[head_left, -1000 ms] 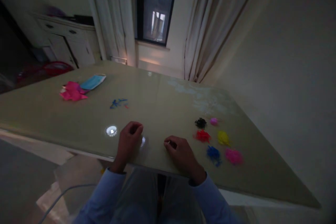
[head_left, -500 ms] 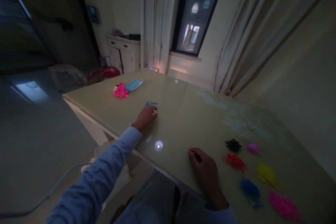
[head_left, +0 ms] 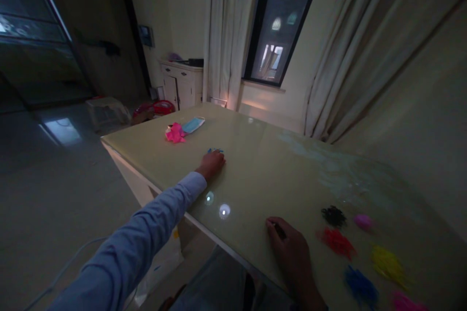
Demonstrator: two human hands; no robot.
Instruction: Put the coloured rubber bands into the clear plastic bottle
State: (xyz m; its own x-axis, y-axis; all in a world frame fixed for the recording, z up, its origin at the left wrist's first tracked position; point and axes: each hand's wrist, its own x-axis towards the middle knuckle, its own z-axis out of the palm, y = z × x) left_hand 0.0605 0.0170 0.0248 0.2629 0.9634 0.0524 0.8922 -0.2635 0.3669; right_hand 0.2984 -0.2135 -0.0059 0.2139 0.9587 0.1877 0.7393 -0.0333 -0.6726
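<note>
Head | table (head_left: 251,175) beneath both hands | right hand (head_left: 290,248) well apart, thumb and finger together, hold too small to tell | left hand (head_left: 213,163) nearer, fingers curled down, gap and hold hidden | blue bits (head_left: 216,149) just beyond its knuckles, strewn sideways, contact unclear

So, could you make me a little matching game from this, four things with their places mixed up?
Things:
1. left hand
2. right hand
3. mask
4. black pile

Places:
A. left of the purple pile in the picture, close by
B. right beside the crumpled pink thing
C. stretched out over the table to the blue bits
D. beside the red pile, loosely curled

Right pairs: 1-C, 2-D, 3-B, 4-A
</note>
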